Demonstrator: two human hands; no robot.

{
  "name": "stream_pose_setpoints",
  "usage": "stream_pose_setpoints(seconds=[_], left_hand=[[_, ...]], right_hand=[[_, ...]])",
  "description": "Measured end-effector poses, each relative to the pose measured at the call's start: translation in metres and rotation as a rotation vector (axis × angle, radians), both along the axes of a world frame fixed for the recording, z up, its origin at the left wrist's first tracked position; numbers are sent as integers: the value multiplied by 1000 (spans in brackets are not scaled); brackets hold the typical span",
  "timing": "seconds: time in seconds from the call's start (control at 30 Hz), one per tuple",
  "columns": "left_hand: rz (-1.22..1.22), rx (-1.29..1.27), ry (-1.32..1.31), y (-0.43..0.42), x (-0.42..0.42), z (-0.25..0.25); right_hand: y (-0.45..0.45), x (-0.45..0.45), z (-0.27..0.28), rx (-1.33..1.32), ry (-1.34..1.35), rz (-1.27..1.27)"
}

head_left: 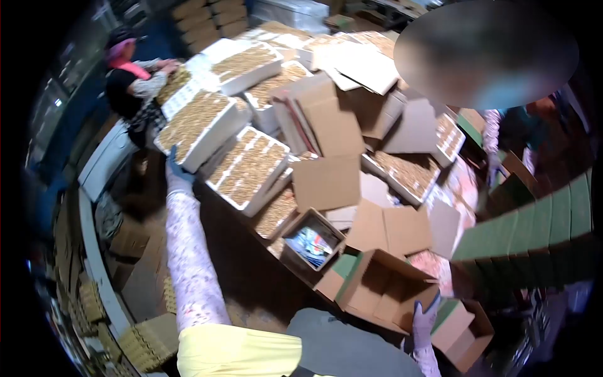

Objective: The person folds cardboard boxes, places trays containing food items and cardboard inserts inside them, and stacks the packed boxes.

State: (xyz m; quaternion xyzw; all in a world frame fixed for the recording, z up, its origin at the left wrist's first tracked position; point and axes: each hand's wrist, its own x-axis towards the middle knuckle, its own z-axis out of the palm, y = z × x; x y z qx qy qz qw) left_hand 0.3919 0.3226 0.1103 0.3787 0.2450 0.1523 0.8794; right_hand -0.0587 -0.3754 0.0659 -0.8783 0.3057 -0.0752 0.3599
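My left hand (178,166), in a blue glove, reaches far out and grips the near corner of a white foam box (210,139). That box is filled with rows of thin tan sticks or stalks, whose kind I cannot make out. Close to my body, my right hand (426,322), also gloved, has its fingers at the right rim of an open cardboard box (384,292). Only brown cardboard shows inside it. Beside the left hand's box stands another filled foam box (246,168).
Flattened cardboard (326,182) and more filled foam boxes (405,173) crowd the table. A small carton (312,239) holds colourful packets. Green-and-brown cartons (527,226) stand in a row at right. One person (135,88) works at far left, another person's sleeve (493,135) shows at right.
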Motion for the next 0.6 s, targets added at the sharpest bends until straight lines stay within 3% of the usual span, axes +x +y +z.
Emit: stream_pose_setpoints(seconds=[0.03,0.1,0.23,0.27,0.3,0.4,0.5,0.53,0.57,0.6], left_hand=[[6,36,-98,-8,-9,-1],[53,-23,32,-40,-48,15],[-241,30,-71,-132,-161,16],[-226,127,17,-158,-187,8],[-383,-98,19,-204,-211,28],[-640,-46,70,-291,-268,12],[-837,-67,197,-369,-304,10],[-939,-109,259,-389,-311,14],[-1033,-159,265,-406,-314,17],[-1126,-208,275,-418,-317,19]], right_hand=[[-3,-3,-7,-63,11,-17],[-3,-2,-3,-64,54,-40],[-2,-1,-3,55,-53,-124],[-5,-6,-8,81,-83,-116],[-9,-8,-15,70,-65,-127],[-23,-16,-52,331,-150,-169],[-17,-7,-49,583,-323,-232],[-32,-11,-85,669,-304,-219],[-33,-17,-83,1165,-408,-270],[-34,-16,-83,1234,-470,-222]])
